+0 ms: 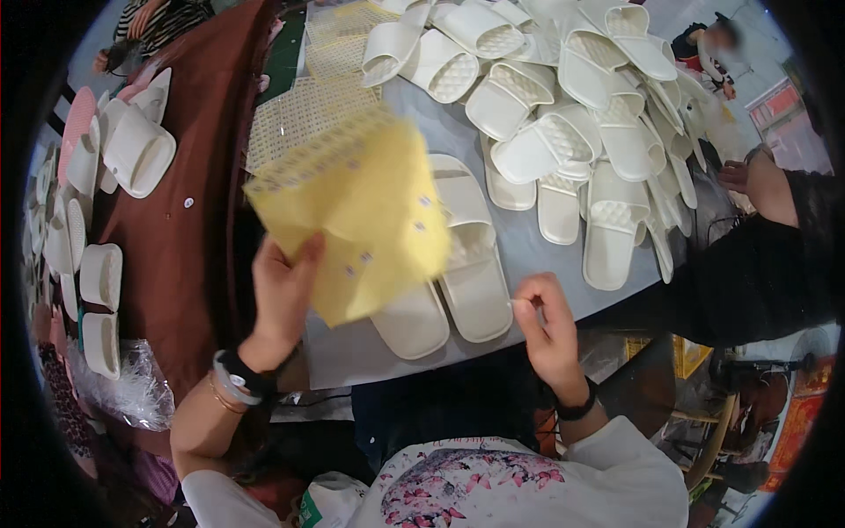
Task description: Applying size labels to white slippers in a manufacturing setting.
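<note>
My left hand [286, 286] grips a yellow label sheet [361, 220], thumb on top, and holds it tilted above the grey table. A few small printed labels dot the sheet, with more rows along its far edge. Beneath it lies a pair of off-white slippers, soles down; the right slipper [480, 290] shows more, while the sheet covers much of the left slipper [412, 326]. Just right of the pair, my right hand [550, 334] is closed in a pinch, with a tiny pale bit at the fingertips, too small to name.
A large heap of off-white slippers [546, 150] fills the table's far right. More label sheets [299, 123] lie at the far left. Another table with a brown cover [176, 246] bears slippers [141, 150]. Another person's arm [775, 194] reaches in from the right.
</note>
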